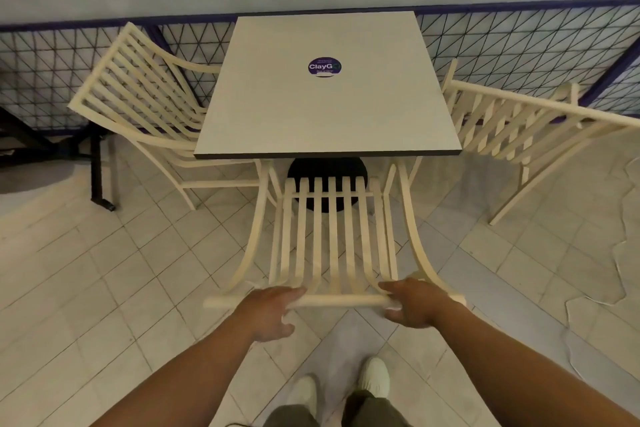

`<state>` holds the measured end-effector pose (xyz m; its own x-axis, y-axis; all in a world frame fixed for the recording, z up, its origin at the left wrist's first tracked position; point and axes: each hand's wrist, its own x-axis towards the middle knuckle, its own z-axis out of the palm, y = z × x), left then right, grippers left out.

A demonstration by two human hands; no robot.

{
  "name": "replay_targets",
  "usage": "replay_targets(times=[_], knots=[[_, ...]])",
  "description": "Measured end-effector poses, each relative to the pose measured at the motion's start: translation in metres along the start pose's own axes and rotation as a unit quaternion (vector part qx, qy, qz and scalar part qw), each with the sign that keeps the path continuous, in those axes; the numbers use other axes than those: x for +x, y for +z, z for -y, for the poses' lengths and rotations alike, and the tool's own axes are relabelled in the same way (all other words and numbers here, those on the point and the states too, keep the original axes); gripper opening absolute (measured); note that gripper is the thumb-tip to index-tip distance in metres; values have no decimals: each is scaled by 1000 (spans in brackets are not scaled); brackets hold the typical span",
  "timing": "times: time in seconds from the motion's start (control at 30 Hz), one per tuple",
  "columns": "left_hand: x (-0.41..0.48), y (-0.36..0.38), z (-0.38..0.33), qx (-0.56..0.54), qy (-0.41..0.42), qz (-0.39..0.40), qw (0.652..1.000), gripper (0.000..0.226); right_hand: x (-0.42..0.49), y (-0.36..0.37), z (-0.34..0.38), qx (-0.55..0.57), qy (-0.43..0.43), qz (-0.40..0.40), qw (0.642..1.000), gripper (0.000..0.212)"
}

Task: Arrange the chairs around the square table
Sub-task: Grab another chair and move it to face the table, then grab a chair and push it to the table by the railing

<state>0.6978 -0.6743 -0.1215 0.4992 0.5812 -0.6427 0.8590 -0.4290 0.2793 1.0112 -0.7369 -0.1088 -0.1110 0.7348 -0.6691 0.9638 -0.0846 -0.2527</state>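
Observation:
A square grey table [325, 107] with a round purple sticker [324, 67] stands on a black round base [327, 170]. Three cream slatted chairs surround it. The near chair [332, 236] faces the table, its seat partly under the front edge. My left hand [273, 308] and my right hand [414, 303] both grip the top rail of its backrest. A second chair [138, 94] sits at the table's left side, angled. A third chair [512, 121] sits at the right side, its seat toward the table.
A purple-framed wire mesh fence [519, 42] runs behind the table against a pale wall. A dark table leg [98, 170] stands at the left. The floor is pale tile, wet or stained at the right [616, 253]. My feet [346, 388] are just behind the near chair.

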Motion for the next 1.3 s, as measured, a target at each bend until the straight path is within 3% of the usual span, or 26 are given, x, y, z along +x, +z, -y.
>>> replay_targets(times=[0.23, 0.47, 0.73, 0.97, 1.3], knots=[[-6, -3, -32, 53, 81, 5, 995, 89, -41, 23, 17, 52, 47, -74, 995, 67], [-16, 7, -61, 163, 159, -6, 974, 77, -95, 63, 30, 110, 117, -109, 981, 70], [-23, 20, -120, 219, 200, 91, 951, 81, -154, 120, 20, 179, 207, -117, 955, 72], [-9, 49, -195, 234, 210, 154, 937, 80, -204, 169, -22, 233, 250, -98, 935, 75], [1, 99, -320, 227, 210, 163, 937, 74, -280, 213, -119, 256, 261, -88, 927, 76]])
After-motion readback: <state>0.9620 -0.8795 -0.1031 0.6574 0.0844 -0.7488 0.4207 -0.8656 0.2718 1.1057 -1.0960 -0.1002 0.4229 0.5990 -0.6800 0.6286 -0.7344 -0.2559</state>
